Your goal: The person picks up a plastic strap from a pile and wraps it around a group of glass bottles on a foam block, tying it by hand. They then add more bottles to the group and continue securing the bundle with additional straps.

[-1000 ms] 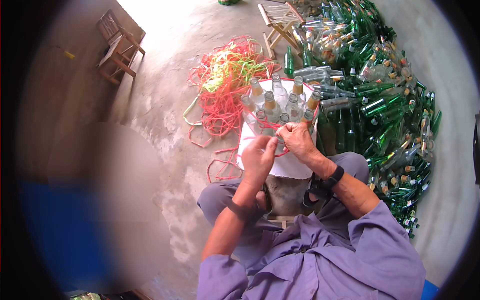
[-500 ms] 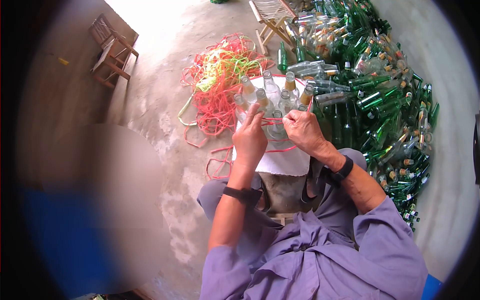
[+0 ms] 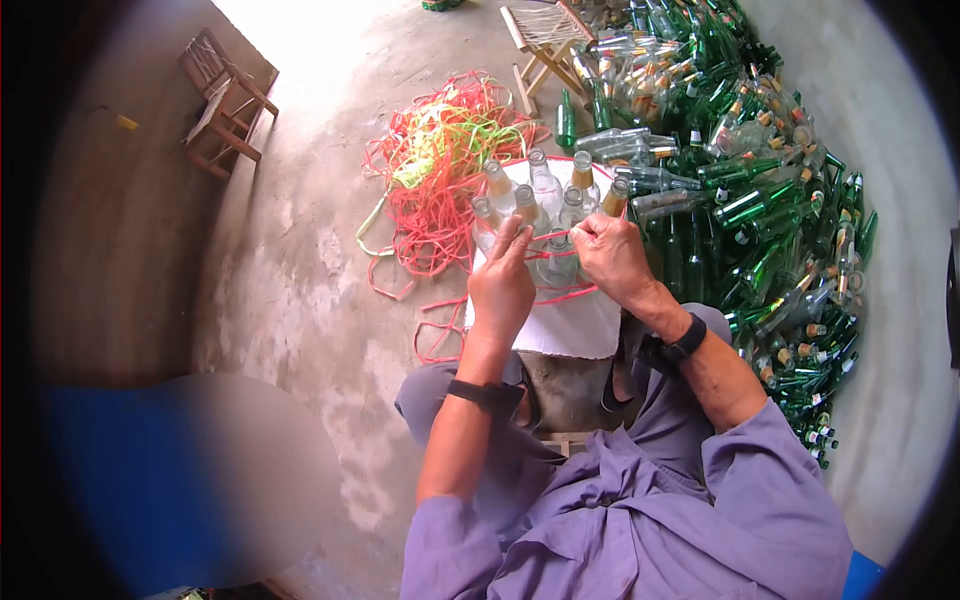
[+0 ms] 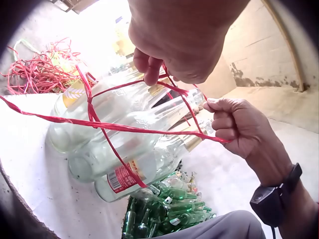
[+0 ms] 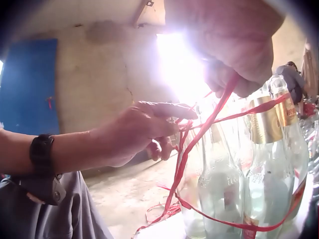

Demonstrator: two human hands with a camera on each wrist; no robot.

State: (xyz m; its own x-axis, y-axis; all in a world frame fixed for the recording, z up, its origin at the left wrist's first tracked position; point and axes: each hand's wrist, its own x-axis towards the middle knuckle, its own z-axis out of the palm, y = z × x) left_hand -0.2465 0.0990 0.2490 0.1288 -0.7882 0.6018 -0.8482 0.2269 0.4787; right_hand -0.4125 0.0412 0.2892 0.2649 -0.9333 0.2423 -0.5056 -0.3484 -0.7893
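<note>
Several clear glass bottles (image 3: 540, 185), some with gold neck labels, stand in a cluster on a white board (image 3: 570, 335) between the person's knees. Red plastic twine (image 4: 134, 128) runs round the bottles' bodies, and more strands cross near their necks. At the near left of the cluster, the left hand (image 3: 502, 290) pinches the twine, its index finger stretched out in the right wrist view. Curled into a fist, the right hand (image 3: 615, 262) grips twine at the near right. Strands stretch between both hands in front of a near bottle (image 3: 556, 265).
A tangled heap of red and yellow-green twine (image 3: 440, 160) lies on the floor to the left. Green and clear bottles (image 3: 750, 200) are piled along the right wall. A folding stool (image 3: 550, 35) stands beyond, and a wooden chair (image 3: 225, 105) is at the far left.
The hands have drawn apart from close together, the left hand moving leftward, and the twine now spans the space between them. Over the last half second they have barely moved.
</note>
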